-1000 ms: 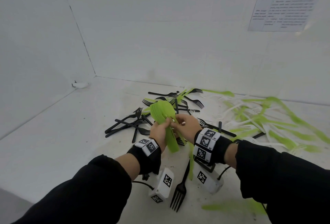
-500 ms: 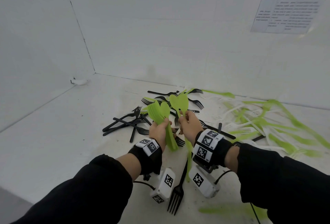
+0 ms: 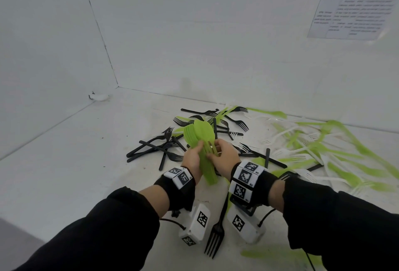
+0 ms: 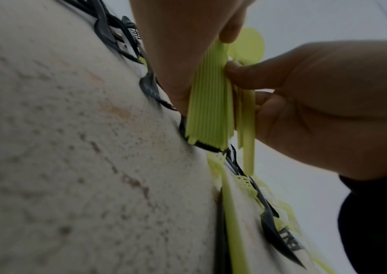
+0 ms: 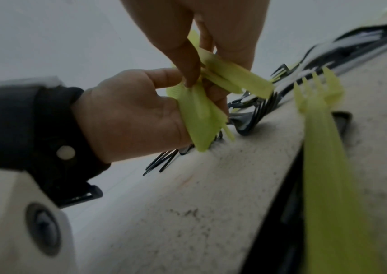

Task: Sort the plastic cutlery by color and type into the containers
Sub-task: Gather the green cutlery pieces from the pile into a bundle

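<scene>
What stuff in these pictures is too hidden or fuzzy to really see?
- Paper sheet on the wall, head view: its print is too small and blurry to read.
- Green spoons in the left hand, head view: they overlap, and the right hand covers some handles, so no count is possible.
- Green and white cutlery at right, head view: smeared by blur, types unclear.
- Containers: none in any view.

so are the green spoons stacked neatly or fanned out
Mostly stacked: the spoons sit nested in the left hand, handles packed together; a few by the right hand stand apart.
</scene>
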Tool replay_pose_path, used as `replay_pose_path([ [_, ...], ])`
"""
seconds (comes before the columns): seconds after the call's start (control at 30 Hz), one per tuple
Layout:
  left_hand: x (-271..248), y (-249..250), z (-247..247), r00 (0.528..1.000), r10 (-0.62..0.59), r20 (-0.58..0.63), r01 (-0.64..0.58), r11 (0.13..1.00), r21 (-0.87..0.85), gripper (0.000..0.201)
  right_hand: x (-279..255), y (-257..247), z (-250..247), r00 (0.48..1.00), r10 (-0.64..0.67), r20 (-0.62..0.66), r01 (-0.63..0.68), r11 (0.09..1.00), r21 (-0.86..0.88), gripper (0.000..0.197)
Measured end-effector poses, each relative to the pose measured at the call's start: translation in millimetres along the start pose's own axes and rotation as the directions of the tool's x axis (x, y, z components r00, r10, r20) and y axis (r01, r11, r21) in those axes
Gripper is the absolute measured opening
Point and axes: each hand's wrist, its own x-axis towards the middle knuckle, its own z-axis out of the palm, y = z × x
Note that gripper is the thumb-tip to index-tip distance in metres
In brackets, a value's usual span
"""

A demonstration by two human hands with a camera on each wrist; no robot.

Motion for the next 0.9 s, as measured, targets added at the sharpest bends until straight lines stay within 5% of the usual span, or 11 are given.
replay_pose_path([
  [0.23, 4, -7, 0, 0.995, 0.099, -0.017, -0.097, 0.992, 0.080, 0.027, 1, 2, -5, 0.998, -0.035, 0.061, 0.039, 0.997, -0.066, 0.033],
  [0.53, 5, -13, 2, 0.992, 0.121, -0.022, -0.120, 0.991, 0.065, 0.011, 0, 10, -1, 0.999, -0.005, -0.035, 0.004, 0.999, -0.034, 0.014],
  [0.67, 3, -10, 3, 0.997, 0.083, -0.007, -0.082, 0.995, 0.065, 0.012, -2, 8, -5, 0.999, -0.042, 0.014, 0.043, 0.989, -0.139, 0.037],
  [0.8, -2, -6, 2, 0.998, 0.063, 0.008, -0.063, 0.996, 0.068, 0.024, -3, 6, -11, 0.995, -0.059, 0.086, 0.069, 0.991, -0.111, 0.012],
  [0.9, -6, -5, 3, 0.997, 0.072, 0.012, -0.073, 0.994, 0.085, 0.029, -1, 6, -10, 0.995, -0.050, 0.091, 0.056, 0.996, -0.065, 0.021],
])
